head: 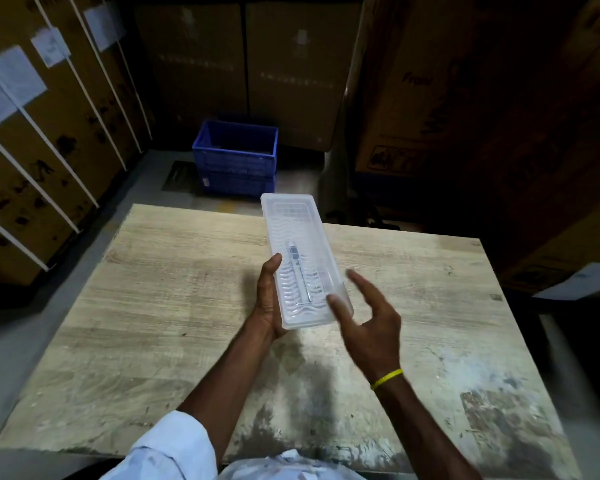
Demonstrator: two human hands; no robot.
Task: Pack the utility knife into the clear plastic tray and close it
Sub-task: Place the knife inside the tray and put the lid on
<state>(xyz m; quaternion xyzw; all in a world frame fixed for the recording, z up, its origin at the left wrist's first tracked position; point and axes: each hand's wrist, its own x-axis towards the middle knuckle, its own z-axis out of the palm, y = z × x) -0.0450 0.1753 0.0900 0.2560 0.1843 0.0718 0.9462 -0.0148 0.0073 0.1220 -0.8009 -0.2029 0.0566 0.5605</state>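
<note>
Sleeve (174, 445) lowest in view. Left hand (269, 303) clamps tray (291, 216); knife (300, 271) inside. Right hand (368, 320) spread, fingertip touching the near corner. I judge closing remains.

The right hand (368, 320) is motion-blurred; the utility knife (299, 271) shows only hazily.

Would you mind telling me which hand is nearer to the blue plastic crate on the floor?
Left. The left hand, gripping the clear plastic tray, sits closer below the blue plastic crate; the right hand is lower and further right.
</note>
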